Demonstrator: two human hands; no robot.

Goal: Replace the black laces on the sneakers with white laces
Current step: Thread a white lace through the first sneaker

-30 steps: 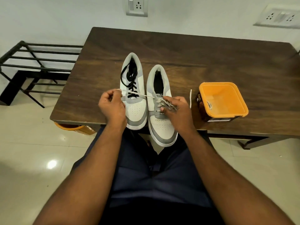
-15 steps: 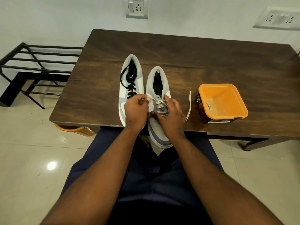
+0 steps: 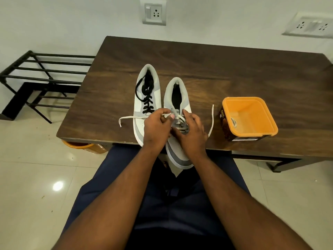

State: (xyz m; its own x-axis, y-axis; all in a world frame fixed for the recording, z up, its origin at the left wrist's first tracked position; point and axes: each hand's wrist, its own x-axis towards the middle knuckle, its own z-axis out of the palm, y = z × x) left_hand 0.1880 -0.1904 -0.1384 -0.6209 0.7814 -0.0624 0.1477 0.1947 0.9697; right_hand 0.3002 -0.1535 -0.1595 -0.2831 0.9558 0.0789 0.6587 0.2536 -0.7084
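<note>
Both hands are working at the right sneaker (image 3: 177,141) on the surface (image 3: 234,73): the left hand (image 3: 156,127) is pinching the white lace (image 3: 177,118), and the right hand (image 3: 192,134) is gripping the sneaker's laced part. 2 lace ends are trailing out sideways. Threading of this sneaker looks roughly half done; the next move probably calls for feeding an end through the next eyelet. The left sneaker (image 3: 142,109) is still carrying its black lace (image 3: 146,98).

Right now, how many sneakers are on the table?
2. The black-laced sneaker lies on the left; the white-laced sneaker lies beside it on the right, its toe overhanging the table edge. Both hands cover parts of them.
</note>
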